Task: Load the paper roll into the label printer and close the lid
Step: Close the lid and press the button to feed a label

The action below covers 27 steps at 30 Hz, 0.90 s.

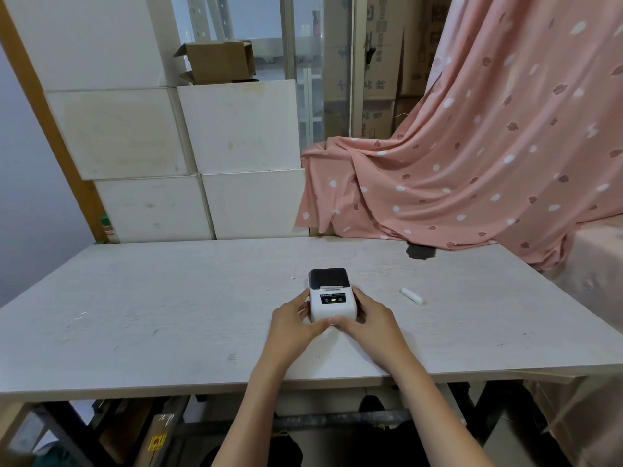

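Note:
A small white label printer (pixel 332 299) with a dark lid at its far end sits on the pale table (pixel 168 315). The lid lies flat and shut, and a green light glows on the front panel. My left hand (pixel 295 320) grips the printer's left side and my right hand (pixel 367 315) grips its right side, thumbs meeting at the near edge. A small white paper roll (pixel 411 295) lies on the table to the right of the printer, apart from both hands.
White boxes (pixel 199 163) are stacked behind the table's far edge. A pink patterned cloth (pixel 472 163) drapes over things at the back right and touches the table's far right corner. A dark scrap (pixel 419 252) lies by the cloth.

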Each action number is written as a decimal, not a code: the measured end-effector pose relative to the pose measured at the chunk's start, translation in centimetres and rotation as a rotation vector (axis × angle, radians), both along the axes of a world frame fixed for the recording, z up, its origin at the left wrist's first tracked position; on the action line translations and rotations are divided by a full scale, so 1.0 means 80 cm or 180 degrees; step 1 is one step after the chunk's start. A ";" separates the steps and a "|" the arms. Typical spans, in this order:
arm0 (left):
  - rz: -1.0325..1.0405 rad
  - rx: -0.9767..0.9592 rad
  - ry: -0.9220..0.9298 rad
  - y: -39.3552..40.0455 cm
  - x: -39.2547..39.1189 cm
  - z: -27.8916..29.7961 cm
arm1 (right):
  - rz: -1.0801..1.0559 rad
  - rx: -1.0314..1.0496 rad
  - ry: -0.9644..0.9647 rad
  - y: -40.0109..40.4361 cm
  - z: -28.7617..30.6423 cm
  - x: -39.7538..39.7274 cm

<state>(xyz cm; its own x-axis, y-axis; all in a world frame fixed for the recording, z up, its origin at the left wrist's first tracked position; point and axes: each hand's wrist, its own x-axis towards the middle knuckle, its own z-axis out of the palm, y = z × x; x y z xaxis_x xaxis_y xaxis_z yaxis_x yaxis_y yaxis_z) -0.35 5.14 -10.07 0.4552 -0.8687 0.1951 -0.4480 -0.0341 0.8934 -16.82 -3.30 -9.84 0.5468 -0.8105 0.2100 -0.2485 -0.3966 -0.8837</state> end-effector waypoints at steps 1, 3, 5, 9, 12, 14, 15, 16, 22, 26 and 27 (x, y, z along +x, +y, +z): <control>0.0006 0.0000 -0.0005 0.000 0.000 0.000 | -0.0001 0.0002 0.0002 0.000 0.000 0.000; 0.0020 -0.0005 -0.0013 -0.001 0.001 -0.001 | -0.0002 -0.0003 0.0006 0.001 0.001 0.000; 0.0022 -0.0012 -0.0012 -0.001 0.001 -0.003 | 0.0005 -0.0011 0.0011 0.001 0.002 -0.001; 0.0016 -0.0035 -0.0003 -0.001 0.000 -0.002 | -0.0002 -0.0006 0.0003 0.003 0.003 -0.002; 0.0006 -0.0039 -0.0001 -0.001 0.000 -0.001 | 0.0001 -0.0009 -0.0002 0.003 0.004 -0.001; 0.0000 -0.0033 -0.0018 0.000 0.000 -0.001 | 0.0000 -0.0007 -0.0002 0.004 0.004 -0.001; -0.0002 -0.0032 -0.0021 0.000 0.000 -0.001 | -0.0003 -0.0009 0.0003 0.004 0.004 -0.002; -0.0006 -0.0034 -0.0021 0.000 0.000 -0.001 | -0.0007 -0.0015 0.0011 0.004 0.004 -0.002; -0.0019 -0.0025 -0.0003 0.000 -0.001 0.000 | -0.0009 -0.0005 0.0026 0.004 0.005 -0.002; -0.0005 -0.0020 -0.0001 0.000 -0.001 0.000 | -0.0001 0.0003 0.0022 0.005 0.005 -0.002; -0.0008 -0.0012 -0.0009 0.001 -0.001 0.000 | 0.0000 0.0000 0.0022 0.004 0.005 -0.002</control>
